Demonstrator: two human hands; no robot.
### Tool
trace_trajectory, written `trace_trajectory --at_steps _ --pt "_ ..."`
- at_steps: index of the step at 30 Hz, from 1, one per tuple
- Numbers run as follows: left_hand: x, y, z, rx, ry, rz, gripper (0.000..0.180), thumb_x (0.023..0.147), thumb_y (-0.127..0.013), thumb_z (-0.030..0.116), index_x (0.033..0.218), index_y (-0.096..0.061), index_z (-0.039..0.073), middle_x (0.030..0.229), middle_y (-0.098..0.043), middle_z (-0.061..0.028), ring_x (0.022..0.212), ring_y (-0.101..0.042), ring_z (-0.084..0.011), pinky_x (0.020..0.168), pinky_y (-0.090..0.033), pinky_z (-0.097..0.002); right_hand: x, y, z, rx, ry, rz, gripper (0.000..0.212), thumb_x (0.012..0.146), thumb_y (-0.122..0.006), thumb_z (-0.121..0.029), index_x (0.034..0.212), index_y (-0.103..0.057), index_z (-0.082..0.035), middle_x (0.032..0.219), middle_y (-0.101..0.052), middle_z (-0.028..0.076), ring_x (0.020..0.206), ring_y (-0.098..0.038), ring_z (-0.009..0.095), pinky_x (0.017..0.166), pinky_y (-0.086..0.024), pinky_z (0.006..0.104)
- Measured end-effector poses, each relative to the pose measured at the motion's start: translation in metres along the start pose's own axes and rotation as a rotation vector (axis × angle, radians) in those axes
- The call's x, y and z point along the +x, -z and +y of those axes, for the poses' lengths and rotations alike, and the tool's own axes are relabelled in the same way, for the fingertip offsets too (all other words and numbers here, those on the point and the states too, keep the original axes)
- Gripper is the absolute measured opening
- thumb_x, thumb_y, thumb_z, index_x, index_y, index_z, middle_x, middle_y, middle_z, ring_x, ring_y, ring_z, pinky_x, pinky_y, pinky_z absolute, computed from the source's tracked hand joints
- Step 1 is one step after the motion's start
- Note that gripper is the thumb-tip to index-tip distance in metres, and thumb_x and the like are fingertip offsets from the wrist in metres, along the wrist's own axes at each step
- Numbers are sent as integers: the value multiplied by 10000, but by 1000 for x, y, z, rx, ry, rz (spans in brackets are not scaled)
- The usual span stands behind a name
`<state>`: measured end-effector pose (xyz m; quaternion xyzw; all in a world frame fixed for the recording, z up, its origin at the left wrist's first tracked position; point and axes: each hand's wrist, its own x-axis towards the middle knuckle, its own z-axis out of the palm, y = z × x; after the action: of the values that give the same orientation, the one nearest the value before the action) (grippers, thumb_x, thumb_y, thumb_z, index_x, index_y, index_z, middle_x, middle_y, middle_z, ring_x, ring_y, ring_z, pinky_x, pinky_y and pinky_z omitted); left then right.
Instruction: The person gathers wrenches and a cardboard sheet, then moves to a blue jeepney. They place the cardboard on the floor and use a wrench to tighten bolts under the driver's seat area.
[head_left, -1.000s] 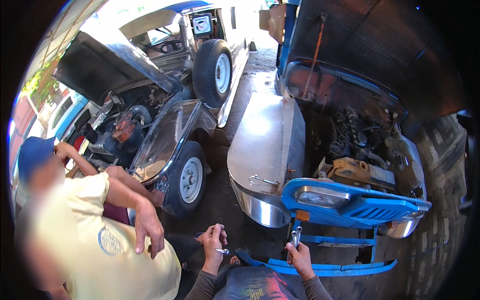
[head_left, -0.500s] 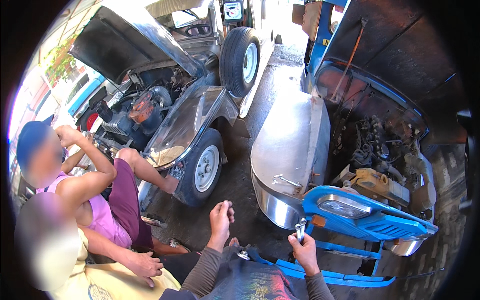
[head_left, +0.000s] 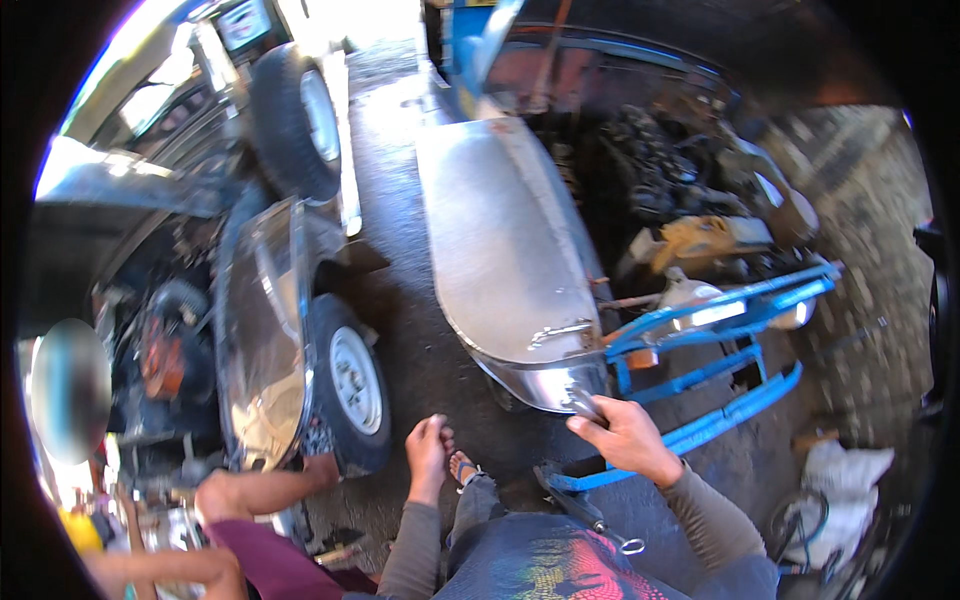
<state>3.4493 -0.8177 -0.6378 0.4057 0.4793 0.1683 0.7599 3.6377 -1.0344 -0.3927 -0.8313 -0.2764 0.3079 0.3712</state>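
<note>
Grasping a metal wrench point(head_left: 582, 402), the right hand point(head_left: 628, 438) is closed with the tool emerging at ten o'clock; blur prevents a count of pieces held. With that hand as clock centre, the left hand point(head_left: 430, 445) lies at nine o'clock, fingers curled inward; whether it encloses anything cannot be told. One sandalled foot point(head_left: 462, 468) is just beside it. One ring-ended tool point(head_left: 630, 546) rests against the clothing at six o'clock.

One bare metal fender point(head_left: 505, 230) extends toward eleven o'clock, bearing a slender silver item point(head_left: 562, 334) near its front end. One blue bumper point(head_left: 735, 403) runs off toward two o'clock.

Two open engine compartments are noted. The nearer point(head_left: 600, 90), at twelve o'clock, contains dark engine parts and one tan component point(head_left: 705, 238). The farther point(head_left: 226, 300), between nine and ten, contains one orange part point(head_left: 160, 366) among dark fittings.

Two wheels are counted: one grounded wheel point(head_left: 355, 380) between nine and ten, one spare wheel point(head_left: 300, 122) between ten and eleven. One white sack point(head_left: 842, 485) sits between three and four, contents hidden. One co-worker's bent leg point(head_left: 262, 490) shows between eight and nine.
</note>
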Motion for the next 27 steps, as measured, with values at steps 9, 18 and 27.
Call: trace_trajectory --at_steps 9,18,27 --pt "33 162 2 147 102 186 211 1028 -533 243 965 -630 66 691 -575 -2 530 -519 -93 452 -426 -242 27 -30 -44 -256 91 -110 360 958 -635 -382 958 -629 -22 767 -633 220 736 -633 413 659 -456 496" --pt "94 171 68 62 -23 196 171 1028 -519 212 980 -603 70 709 -580 -15 536 -533 -105 454 -439 -249 80 -56 -84 -229 52 -163 382 907 -683 -291 1148 -556 -23 1024 -638 227 1019 -618 402 845 -472 461" --pt "172 67 128 138 -66 -155 149 979 -610 178 985 -648 34 714 -627 -35 548 -557 -107 502 -475 -255 180 -90 -51 -118 -14 -189 312 867 -712 -274 1016 -602 -22 859 -641 173 802 -623 289 719 -479 411"
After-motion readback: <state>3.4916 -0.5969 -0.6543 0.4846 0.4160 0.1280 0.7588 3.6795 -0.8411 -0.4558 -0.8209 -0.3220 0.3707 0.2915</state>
